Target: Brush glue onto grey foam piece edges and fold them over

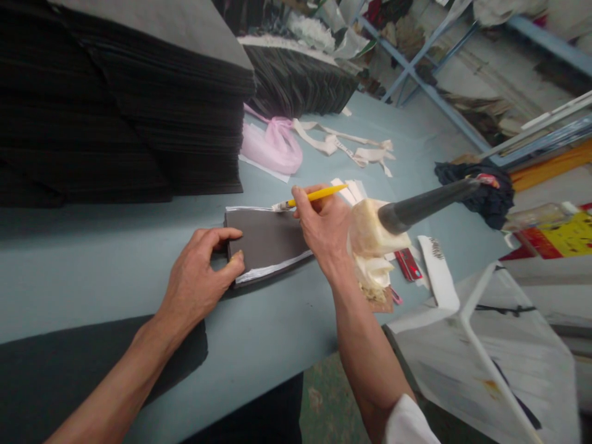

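Note:
A dark grey rectangular piece (268, 240), apparently a thin stack, lies on the blue-green table with white paste-like strips along its far and near long edges. My left hand (198, 265) grips its left end, thumb and forefinger resting on the top face. In my right hand (324, 225) is a small brush (317, 194) with a yellow handle, held like a pen. Its whitish tip touches the far white strip. Right of that hand stands a cream-coated container (372, 231) with a thick dark handle (425, 206) sticking out. My right palm hides the piece's right end.
Tall stacks of black sheets (185, 123) rise at the back left. Behind the piece lie a pink cloth strip (277, 148) and white ribbons (342, 145). A black flat piece (106, 351) lies front left, a red box (407, 265) right, and a white bin (490, 357) beside the table.

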Demonstrator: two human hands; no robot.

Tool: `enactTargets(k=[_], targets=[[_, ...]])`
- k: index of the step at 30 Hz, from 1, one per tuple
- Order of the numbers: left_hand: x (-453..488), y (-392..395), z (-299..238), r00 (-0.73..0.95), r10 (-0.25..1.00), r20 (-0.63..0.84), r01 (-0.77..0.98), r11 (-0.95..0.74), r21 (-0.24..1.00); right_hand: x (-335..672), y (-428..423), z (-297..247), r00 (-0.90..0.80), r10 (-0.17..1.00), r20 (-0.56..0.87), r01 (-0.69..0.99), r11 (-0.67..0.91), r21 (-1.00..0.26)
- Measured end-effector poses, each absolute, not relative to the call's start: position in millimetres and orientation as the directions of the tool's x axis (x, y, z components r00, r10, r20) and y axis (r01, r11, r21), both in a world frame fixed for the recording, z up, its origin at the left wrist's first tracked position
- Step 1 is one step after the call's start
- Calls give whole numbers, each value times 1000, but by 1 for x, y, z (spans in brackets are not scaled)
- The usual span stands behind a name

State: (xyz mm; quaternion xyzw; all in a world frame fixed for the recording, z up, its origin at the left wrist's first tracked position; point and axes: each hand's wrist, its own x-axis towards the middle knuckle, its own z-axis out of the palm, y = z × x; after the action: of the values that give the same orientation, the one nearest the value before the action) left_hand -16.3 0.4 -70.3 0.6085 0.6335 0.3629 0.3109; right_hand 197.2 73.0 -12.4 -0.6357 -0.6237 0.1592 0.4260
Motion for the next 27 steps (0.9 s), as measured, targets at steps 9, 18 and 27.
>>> enactTargets(k=[9,18,27], targets=[[-15,2,-70,-78,996,38,551,11,835,214,73,-15,189,929,319,693,104,-713],[-17,2,-70,-76,996,37,554,11,832,239,73,-8,236,885,401,710,125,-694],[-16,3,-71,-79,996,51,550,0,835,247,65,-7,287,860,422,744,77,-663]])
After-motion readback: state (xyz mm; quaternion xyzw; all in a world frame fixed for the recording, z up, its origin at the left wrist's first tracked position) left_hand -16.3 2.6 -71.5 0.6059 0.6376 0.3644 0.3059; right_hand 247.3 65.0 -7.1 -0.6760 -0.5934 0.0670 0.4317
